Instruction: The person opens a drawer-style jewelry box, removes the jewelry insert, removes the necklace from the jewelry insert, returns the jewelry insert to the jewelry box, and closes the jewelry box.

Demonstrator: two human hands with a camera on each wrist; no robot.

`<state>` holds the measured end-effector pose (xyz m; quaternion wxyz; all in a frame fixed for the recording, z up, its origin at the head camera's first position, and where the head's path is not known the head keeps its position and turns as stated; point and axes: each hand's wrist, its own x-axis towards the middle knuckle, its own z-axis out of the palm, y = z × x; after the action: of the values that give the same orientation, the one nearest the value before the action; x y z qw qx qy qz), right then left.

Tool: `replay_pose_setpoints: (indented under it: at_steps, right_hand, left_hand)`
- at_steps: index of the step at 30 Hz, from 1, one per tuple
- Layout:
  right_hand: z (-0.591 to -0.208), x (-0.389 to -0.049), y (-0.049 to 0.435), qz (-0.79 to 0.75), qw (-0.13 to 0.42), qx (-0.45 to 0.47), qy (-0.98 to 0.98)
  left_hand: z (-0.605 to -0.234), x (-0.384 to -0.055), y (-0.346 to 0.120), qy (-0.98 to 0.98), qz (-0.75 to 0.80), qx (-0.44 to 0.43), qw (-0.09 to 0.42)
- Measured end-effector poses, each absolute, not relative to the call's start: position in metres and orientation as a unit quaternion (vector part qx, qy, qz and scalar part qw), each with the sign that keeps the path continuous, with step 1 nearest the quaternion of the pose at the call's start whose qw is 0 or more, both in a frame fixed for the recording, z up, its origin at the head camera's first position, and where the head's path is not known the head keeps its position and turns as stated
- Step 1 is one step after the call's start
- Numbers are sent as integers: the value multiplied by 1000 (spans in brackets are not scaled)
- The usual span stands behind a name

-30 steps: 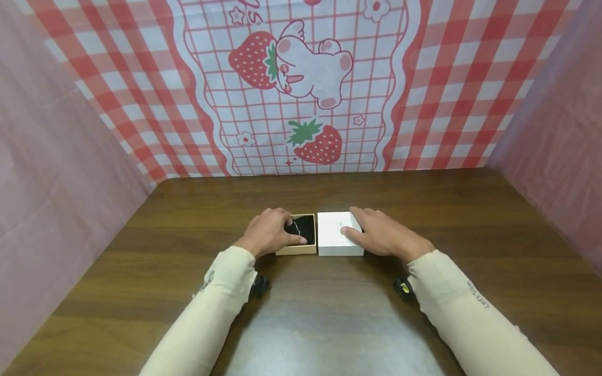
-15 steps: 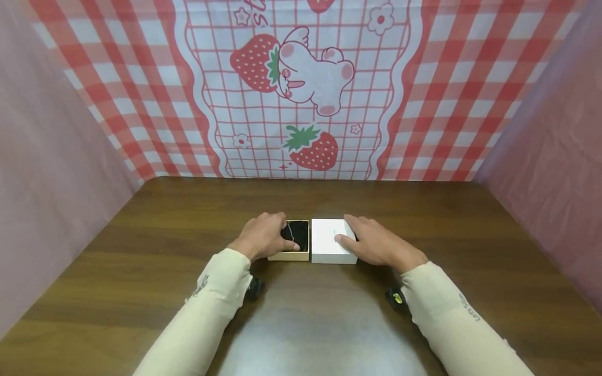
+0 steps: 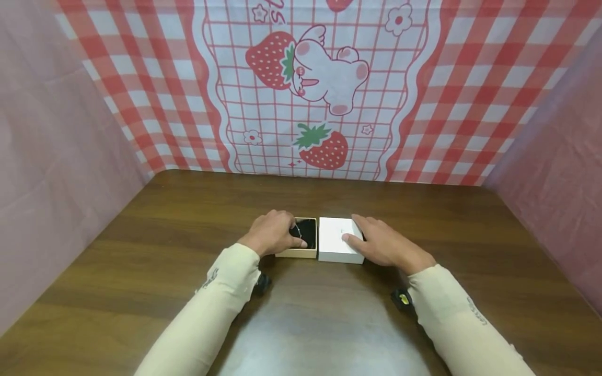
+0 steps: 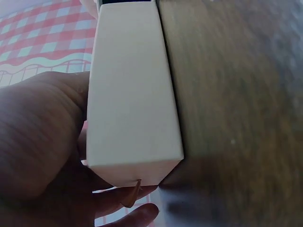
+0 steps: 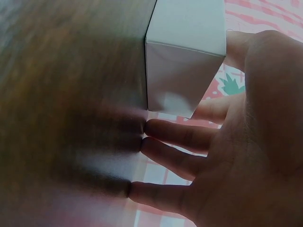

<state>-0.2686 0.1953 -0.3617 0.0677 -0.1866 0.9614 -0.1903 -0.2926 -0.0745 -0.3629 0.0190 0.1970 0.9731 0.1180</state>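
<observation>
My left hand (image 3: 273, 233) grips the left end of a small tan jewellery box (image 3: 301, 253). The box lies uncovered on the table. Its thumb reaches over the black lining (image 3: 309, 232), where a thin silver chain (image 3: 298, 230) lies. A short brown ribbon tab (image 4: 134, 195) sticks out of the box's end in the left wrist view. Just right of the box sits its white cover (image 3: 335, 237), a narrow gap between them. My right hand (image 3: 388, 244) holds the cover's right end, thumb on top and index finger at the far side. Its other fingertips (image 5: 150, 145) reach down to the table.
The brown wooden table (image 3: 301, 313) stretches around both hands. Behind it hangs a red and white checked cloth (image 3: 160, 99) with strawberry prints. Pink curtains (image 3: 559, 183) close off the left and right sides.
The head view has shifted slightly. Both hands keep the same hold on the box and its cover, which stay side by side.
</observation>
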Motion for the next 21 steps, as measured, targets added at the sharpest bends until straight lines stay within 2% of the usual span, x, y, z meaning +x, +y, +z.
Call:
replay_pose_setpoints:
  at_steps: [21]
  right_hand:
    - [-361,-272,192,-187,76,-188,961]
  left_hand:
    - [-368,-290,-81,970,149,193,1]
